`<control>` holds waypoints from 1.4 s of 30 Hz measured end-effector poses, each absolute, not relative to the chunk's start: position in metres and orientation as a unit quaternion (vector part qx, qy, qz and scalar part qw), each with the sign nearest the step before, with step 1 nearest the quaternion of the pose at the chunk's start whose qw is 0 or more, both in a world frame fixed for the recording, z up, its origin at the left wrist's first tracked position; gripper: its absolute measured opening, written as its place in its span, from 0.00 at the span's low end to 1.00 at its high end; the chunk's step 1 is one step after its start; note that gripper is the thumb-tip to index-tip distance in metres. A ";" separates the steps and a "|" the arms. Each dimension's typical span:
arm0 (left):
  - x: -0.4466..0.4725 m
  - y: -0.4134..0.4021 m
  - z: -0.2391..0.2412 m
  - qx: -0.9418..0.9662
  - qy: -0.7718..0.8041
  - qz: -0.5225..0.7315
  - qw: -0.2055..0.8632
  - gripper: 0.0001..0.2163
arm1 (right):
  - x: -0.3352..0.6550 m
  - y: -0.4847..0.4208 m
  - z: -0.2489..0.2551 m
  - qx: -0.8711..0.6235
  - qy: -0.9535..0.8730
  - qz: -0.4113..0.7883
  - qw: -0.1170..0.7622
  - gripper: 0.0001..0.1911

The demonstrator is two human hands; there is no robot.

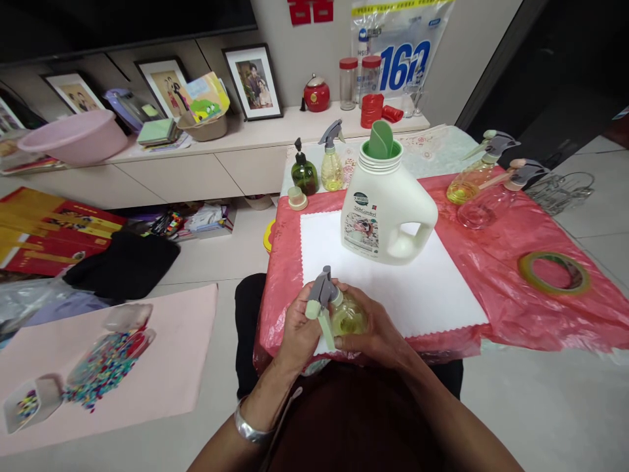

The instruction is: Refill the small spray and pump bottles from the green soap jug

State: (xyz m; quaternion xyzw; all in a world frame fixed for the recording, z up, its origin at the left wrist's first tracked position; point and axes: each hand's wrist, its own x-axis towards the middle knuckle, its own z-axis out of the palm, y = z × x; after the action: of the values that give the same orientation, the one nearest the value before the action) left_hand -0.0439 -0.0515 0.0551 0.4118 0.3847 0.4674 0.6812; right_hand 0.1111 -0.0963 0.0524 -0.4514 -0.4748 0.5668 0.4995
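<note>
Both hands hold a small clear spray bottle (pixel 350 316) with a grey and pale green trigger head and yellowish liquid inside. My left hand (pixel 299 322) is closed around the spray head, its fingers partly hidden behind it. My right hand (pixel 376 328) wraps the bottle's body from the right. Just beyond stands a large white detergent jug (pixel 388 210), uncapped, with a green spout in its mouth. A white cloth (pixel 422 298) lies under the jug, on the red plastic sheet (pixel 511 242). To the jug's left is a small pale cap (pixel 297 198).
Behind the jug's left side stand a green pump bottle (pixel 304 176) and another spray bottle (pixel 332 167). Two more spray bottles (pixel 469 180) lean at the right, near a tape roll (pixel 554 272). On the floor at left, a pink mat (pixel 171 367) bears spilled beads.
</note>
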 end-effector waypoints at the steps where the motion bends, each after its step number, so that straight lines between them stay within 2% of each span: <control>1: -0.042 -0.051 0.057 0.407 0.394 0.468 0.678 0.19 | 0.111 -0.096 0.053 -0.449 -0.479 0.567 0.497 0.45; 8: -0.038 -0.050 0.073 0.379 0.400 0.450 0.702 0.18 | 0.115 -0.097 0.056 -0.477 -0.490 0.565 0.461 0.46; 19: -0.039 -0.047 0.065 0.406 0.385 0.459 0.690 0.20 | 0.116 -0.095 0.057 -0.441 -0.468 0.585 0.494 0.46; 24: -0.033 -0.049 0.071 0.367 0.396 0.471 0.698 0.19 | 0.117 -0.094 0.060 -0.476 -0.496 0.558 0.465 0.45; 28: -0.039 -0.047 0.072 0.370 0.370 0.448 0.725 0.18 | 0.118 -0.094 0.058 -0.473 -0.472 0.592 0.451 0.46; 35: -0.046 -0.040 0.073 0.422 0.319 0.428 0.733 0.22 | 0.121 -0.095 0.057 -0.395 -0.433 0.676 0.447 0.47; 42: -0.043 -0.042 0.077 0.424 0.400 0.429 0.690 0.21 | 0.123 -0.093 0.059 -0.461 -0.496 0.571 0.464 0.47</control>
State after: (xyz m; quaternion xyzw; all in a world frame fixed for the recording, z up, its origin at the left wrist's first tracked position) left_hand -0.0430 -0.0419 0.0768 0.4240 0.4002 0.4285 0.6902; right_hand 0.1227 -0.0933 0.0587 -0.4605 -0.4965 0.5713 0.4636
